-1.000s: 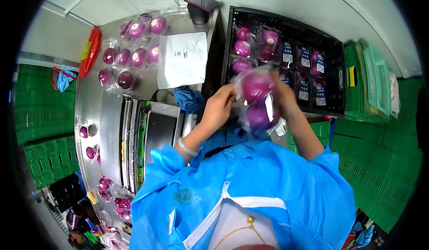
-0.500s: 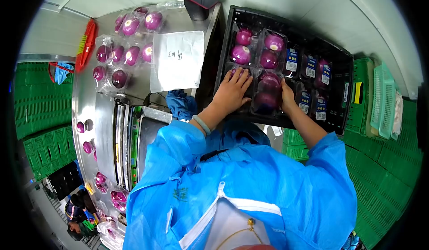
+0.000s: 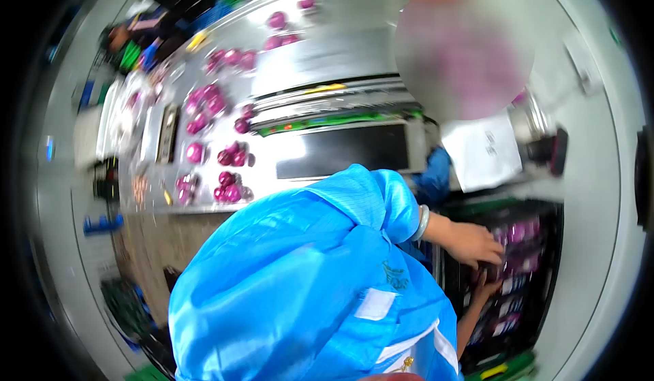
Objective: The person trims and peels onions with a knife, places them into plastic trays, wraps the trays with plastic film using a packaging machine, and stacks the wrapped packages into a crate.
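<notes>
In the head view my left hand (image 3: 473,243), a bracelet on its wrist, reaches into the black crate (image 3: 555,258) at lower right. Its fingers stretch over a dark, blurred onion pack. Close below is my right hand (image 3: 485,289), against the same part of the crate's contents; its fingers are smeared and partly hidden. Wrapped red onions (image 3: 521,231) lie beyond the fingertips, and labelled packs (image 3: 511,306) fill the crate's nearer part. Whether either hand grips a pack is unclear.
A steel table (image 3: 354,54) carries loose and wrapped red onions (image 3: 231,194) and a wrapping machine (image 3: 340,153). A paper sheet (image 3: 482,151) lies near the crate. Another person (image 3: 146,34) is at the far left. A round blurred patch hides part of the table.
The view has swung left, bringing the table's far part into sight and the crate to lower right. My hands stay in the crate and appear closer together.
</notes>
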### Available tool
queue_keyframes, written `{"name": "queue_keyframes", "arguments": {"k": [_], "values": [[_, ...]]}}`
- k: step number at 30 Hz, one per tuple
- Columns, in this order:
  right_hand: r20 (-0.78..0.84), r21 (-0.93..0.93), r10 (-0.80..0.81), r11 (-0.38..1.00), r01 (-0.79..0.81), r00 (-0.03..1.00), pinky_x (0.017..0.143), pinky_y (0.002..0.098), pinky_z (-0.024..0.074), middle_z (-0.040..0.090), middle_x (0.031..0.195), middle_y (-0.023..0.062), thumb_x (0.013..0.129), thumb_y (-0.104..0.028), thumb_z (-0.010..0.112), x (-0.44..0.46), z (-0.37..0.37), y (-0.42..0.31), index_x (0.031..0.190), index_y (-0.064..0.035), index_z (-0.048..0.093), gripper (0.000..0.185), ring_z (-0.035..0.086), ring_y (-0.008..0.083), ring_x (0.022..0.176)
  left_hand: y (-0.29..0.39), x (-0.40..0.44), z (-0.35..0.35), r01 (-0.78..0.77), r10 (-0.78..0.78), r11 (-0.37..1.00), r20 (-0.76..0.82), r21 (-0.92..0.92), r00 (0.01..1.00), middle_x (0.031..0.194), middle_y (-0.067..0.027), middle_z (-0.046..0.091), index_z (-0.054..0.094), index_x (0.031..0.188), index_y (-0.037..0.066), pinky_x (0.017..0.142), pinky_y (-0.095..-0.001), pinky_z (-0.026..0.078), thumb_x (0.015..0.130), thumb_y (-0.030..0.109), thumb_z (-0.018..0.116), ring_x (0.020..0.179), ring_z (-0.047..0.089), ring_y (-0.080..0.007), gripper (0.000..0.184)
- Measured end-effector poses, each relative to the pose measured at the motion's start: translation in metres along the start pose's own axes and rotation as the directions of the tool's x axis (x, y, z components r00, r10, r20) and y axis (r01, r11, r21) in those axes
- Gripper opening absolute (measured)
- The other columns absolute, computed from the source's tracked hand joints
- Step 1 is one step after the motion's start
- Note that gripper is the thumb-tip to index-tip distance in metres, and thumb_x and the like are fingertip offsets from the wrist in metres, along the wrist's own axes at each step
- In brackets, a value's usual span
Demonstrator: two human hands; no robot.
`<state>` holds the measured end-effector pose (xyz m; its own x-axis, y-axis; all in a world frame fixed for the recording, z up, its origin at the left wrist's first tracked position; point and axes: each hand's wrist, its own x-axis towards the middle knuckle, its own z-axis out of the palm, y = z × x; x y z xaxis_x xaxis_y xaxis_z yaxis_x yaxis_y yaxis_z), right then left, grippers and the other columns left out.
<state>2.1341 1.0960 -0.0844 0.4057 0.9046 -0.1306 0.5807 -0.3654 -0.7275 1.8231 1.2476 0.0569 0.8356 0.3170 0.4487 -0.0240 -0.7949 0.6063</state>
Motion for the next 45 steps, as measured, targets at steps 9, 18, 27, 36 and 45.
{"name": "queue_keyframes", "arguments": {"k": [9, 18, 27, 36, 45], "values": [[-0.333, -0.066, -0.155, 0.988, 0.140, 0.930, 0.087, 0.0370, 0.0524, 0.059, 0.124, 0.0232, 0.099, -0.027, 0.061, -0.023, 0.027, -0.210, 0.137, 0.0030, 0.047, 0.051, 0.062, 0.0300, 0.104, 0.065, -0.314, -0.258, 0.815, -0.715, 0.475, -0.685, -0.332, 0.138, 0.105, -0.0111, 0.069, 0.060, 0.125, 0.008, 0.085, -0.0374, 0.053, 0.090, 0.020, 0.068, 0.095, 0.067, -0.0267, 0.038], [0.464, 0.169, -0.662, 0.719, 0.674, 0.589, 0.084, 0.0336, 0.0518, 0.066, 0.106, 0.0168, 0.091, 0.004, 0.057, -0.094, 0.194, -0.427, 0.110, 0.0056, 0.063, 0.020, 0.066, 0.0272, 0.093, 0.081, -0.780, -0.240, 0.398, -0.255, 0.163, -0.428, -0.903, -0.867, 0.097, -0.0149, 0.071, 0.051, 0.138, -0.005, 0.066, -0.0309, 0.053, 0.083, 0.009, 0.058, 0.075, 0.069, -0.0200, 0.057], [0.739, 0.155, -0.619, 0.541, 0.827, 0.266, 0.081, 0.0386, 0.0542, 0.068, 0.099, 0.0187, 0.084, 0.002, 0.066, -0.137, 0.264, -0.515, 0.101, 0.0014, 0.067, 0.017, 0.068, 0.0358, 0.092, 0.009, -0.873, -0.259, 0.246, -0.269, 0.328, -0.340, -0.912, -0.901, 0.084, -0.0148, 0.065, 0.054, 0.107, -0.003, 0.055, -0.0349, 0.059, 0.091, 0.010, 0.058, 0.066, 0.068, -0.0248, 0.021], [0.844, 0.220, -0.530, 0.474, 0.852, 0.077, 0.076, 0.0385, 0.0540, 0.068, 0.095, 0.0180, 0.080, 0.002, 0.068, -0.133, 0.298, -0.524, 0.102, -0.0009, 0.067, 0.022, 0.068, 0.0354, 0.087, 0.023, -0.820, -0.239, -0.273, -0.581, 0.691, -0.289, -0.670, -0.761, 0.086, -0.0050, 0.050, 0.039, 0.083, 0.010, 0.075, -0.0527, 0.064, 0.082, -0.008, 0.049, 0.076, 0.059, -0.0199, 0.021], [0.854, 0.328, -0.508, 0.364, 0.872, -0.109, 0.083, 0.0379, 0.0534, 0.069, 0.101, 0.0144, 0.086, -0.004, 0.063, -0.087, 0.321, -0.524, 0.104, -0.0041, 0.068, 0.018, 0.066, 0.0324, 0.095, 0.139, -0.696, -0.279, 0.008, -0.662, 0.548, -0.439, -0.837, -0.608, 0.136, -0.0150, 0.050, 0.044, 0.138, -0.002, 0.082, -0.0412, 0.061, 0.083, -0.003, 0.049, 0.112, 0.064, -0.0280, 0.055]]}}
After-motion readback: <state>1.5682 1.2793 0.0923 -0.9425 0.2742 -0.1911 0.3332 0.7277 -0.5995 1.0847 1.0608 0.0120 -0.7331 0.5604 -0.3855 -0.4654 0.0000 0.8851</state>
